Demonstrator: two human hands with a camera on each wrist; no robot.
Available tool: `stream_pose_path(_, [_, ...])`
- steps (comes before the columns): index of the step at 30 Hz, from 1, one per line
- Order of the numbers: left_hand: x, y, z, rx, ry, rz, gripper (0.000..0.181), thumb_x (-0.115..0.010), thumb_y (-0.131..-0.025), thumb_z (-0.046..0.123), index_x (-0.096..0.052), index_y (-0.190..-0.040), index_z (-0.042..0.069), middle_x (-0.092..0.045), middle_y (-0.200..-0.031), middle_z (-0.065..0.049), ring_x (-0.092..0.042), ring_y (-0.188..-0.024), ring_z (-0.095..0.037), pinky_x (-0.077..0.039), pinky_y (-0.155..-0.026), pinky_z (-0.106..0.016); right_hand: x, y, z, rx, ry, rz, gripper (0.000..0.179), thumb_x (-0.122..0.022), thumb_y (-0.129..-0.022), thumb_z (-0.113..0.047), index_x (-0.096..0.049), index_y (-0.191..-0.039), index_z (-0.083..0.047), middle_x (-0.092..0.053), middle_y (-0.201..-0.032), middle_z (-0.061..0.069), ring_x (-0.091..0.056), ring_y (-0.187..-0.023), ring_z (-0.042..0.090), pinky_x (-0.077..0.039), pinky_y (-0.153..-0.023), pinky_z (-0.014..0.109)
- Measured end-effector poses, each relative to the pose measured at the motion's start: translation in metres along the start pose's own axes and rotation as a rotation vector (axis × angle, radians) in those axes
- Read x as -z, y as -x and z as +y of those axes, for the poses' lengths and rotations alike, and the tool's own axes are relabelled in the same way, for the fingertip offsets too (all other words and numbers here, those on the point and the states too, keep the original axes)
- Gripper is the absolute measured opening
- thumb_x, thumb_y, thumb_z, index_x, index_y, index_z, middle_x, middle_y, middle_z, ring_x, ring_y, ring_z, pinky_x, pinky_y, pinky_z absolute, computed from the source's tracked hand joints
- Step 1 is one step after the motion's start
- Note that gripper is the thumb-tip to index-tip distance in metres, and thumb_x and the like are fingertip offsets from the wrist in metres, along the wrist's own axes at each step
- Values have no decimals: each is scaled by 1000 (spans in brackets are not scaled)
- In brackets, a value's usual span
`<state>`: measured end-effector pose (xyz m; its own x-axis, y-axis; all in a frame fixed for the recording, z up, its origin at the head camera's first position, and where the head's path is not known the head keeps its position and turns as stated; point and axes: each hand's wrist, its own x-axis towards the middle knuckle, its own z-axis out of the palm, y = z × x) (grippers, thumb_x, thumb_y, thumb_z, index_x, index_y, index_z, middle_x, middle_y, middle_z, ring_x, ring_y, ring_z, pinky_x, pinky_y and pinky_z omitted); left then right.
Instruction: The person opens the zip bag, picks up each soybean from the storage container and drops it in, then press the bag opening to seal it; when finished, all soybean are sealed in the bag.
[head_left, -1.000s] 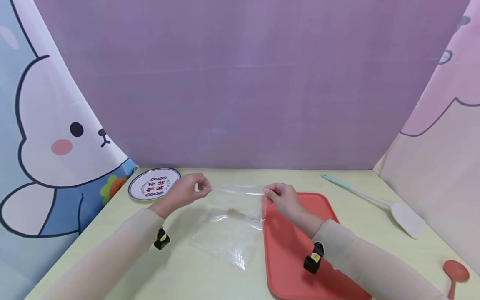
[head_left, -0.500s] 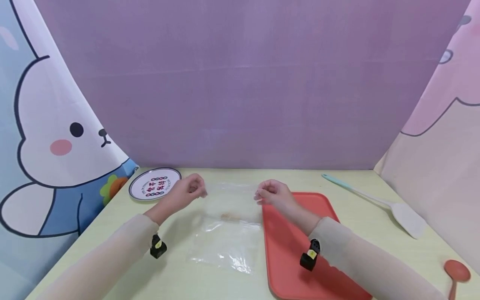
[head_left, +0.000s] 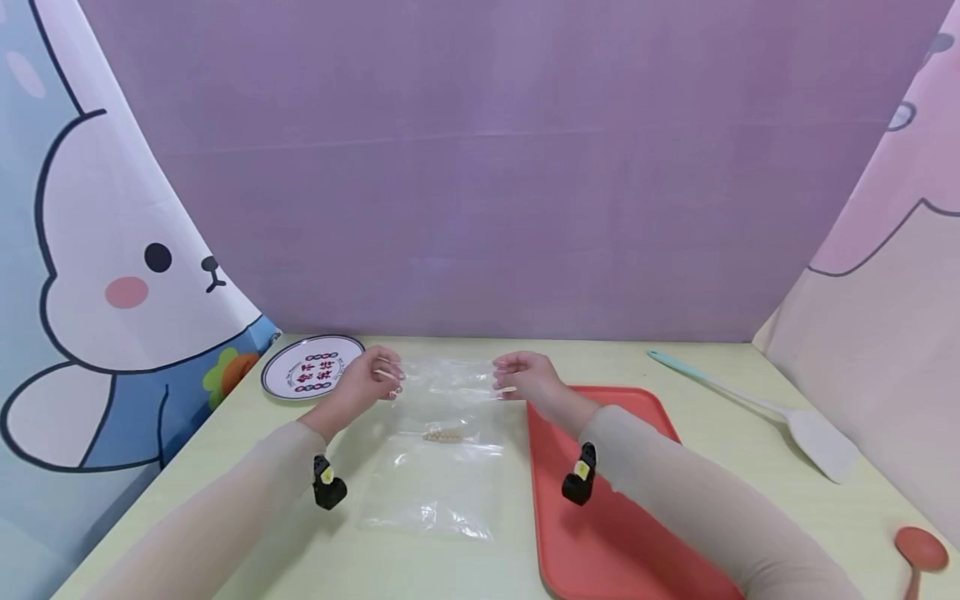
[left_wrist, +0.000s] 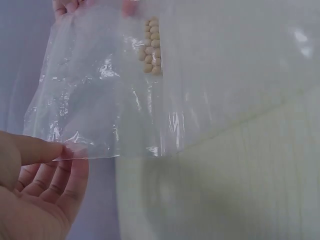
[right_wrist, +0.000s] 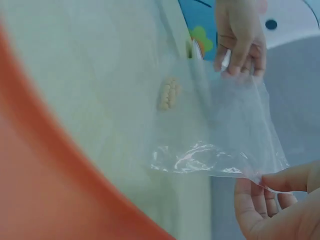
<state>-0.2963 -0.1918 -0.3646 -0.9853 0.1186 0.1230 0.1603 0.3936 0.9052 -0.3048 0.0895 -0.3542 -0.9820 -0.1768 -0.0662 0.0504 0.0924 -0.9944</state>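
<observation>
A clear plastic bag [head_left: 442, 483] hangs between both hands, its lower part lying toward the table. Along a crease inside it sit several small round beige beans [left_wrist: 152, 47], which look like soybeans. The left hand [head_left: 370, 377] pinches the bag's upper left edge between thumb and fingers. At the opposite upper edge, the right hand [head_left: 528, 379] does the same, thumb on one side and fingers on the other, as the right wrist view shows. The film between the hands is lifted and slightly wrinkled.
A red tray [head_left: 547, 533] lies under the right forearm. Behind the left hand stands a white plate [head_left: 288, 371] with red lettering. To the right are a white spatula [head_left: 821, 442] with a green handle and a red spoon [head_left: 921, 548]. A purple backdrop [head_left: 480, 208] rises behind.
The right hand has moved left, so the hands are closer together. The bag and the beans have shifted a little left, and the fingers of both hands are more spread.
</observation>
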Motion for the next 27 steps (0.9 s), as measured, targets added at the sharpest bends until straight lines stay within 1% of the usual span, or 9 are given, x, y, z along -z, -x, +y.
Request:
stream_pose_path(3, [-3, -7, -7, 55, 24, 23, 38, -57, -87, -11, -44, -122, -7, -62, -108, -24, -63, -78, -11, -59, -80, -40, -3, -11, 5, -65, -12, 15, 31, -57, -91, 8, -58, -122, 11, -64, -113, 25, -65, -80, 17, -57, -87, 41])
stream_pose_path(6, [-6, -11, -13, 105, 17, 33, 44, -59, -86, -11, -42, -126, -6, -61, -109, -23, -63, -78, -12, -58, -82, -42, -5, -20, 10, -129, -38, 19, 32, -56, -91, 7, -58, -123, 11, -65, -101, 16, -62, -78, 16, -55, -92, 42])
stream_pose_path(8, [-7, -12, -15, 135, 0, 34, 46, -59, -86, -10, -41, -129, -6, -60, -111, -23, -62, -80, -14, -58, -83, -40, -6, -25, 13, -165, -55, 23, 32, -56, -92, 6, -59, -123, 10, -63, -95, 11, -60, -78, 16, -54, -93, 42])
stream_pose_path(11, [-8, -12, -18, 170, -10, 30, 51, -59, -85, -12, -40, -132, -6, -58, -113, -22, -60, -82, -15, -58, -82, -37, -9, -30, 15, -212, -65, 17, 33, -55, -92, 7, -58, -125, 8, -61, -92, 8, -59, -81, 17, -54, -92, 40])
stream_pose_path(15, [-8, -13, -22, 190, -16, 11, 56, -59, -84, -12, -37, -135, -6, -56, -113, -23, -60, -82, -17, -58, -78, -32, -12, -35, 15, -257, -65, 11, 38, -53, -90, 9, -55, -128, 7, -59, -95, 11, -58, -84, 20, -54, -91, 39])
stream_pose_path(18, [-7, -16, -27, 205, -54, -1, 58, -59, -82, -12, -37, -136, -6, -55, -113, -23, -58, -79, -17, -56, -72, -28, -15, -37, 15, -280, -79, 15, 43, -52, -90, 10, -51, -132, 7, -59, -100, 15, -58, -82, 21, -54, -92, 41])
stream_pose_path(22, [-8, -18, -34, 230, -125, 0, 62, -62, -79, -11, -39, -136, -4, -55, -113, -23, -59, -76, -16, -55, -65, -25, -16, -38, 16, -299, -77, 9, 48, -52, -91, 9, -44, -138, 8, -59, -112, 20, -59, -82, 21, -53, -95, 42])
stream_pose_path(24, [-9, -20, -35, 232, -157, -2, 63, -64, -78, -10, -40, -136, -4, -56, -115, -24, -61, -75, -17, -55, -65, -25, -14, -39, 17, -303, -63, 3, 50, -53, -91, 8, -41, -139, 8, -57, -118, 21, -59, -86, 22, -52, -96, 41])
stream_pose_path(27, [-10, -22, -34, 234, -195, -11, 64, -65, -78, -10, -39, -137, -4, -55, -120, -25, -63, -80, -20, -56, -67, -26, -8, -41, 18, -302, -40, -2, 52, -53, -91, 8, -39, -141, 9, -55, -126, 23, -59, -93, 24, -51, -98, 40])
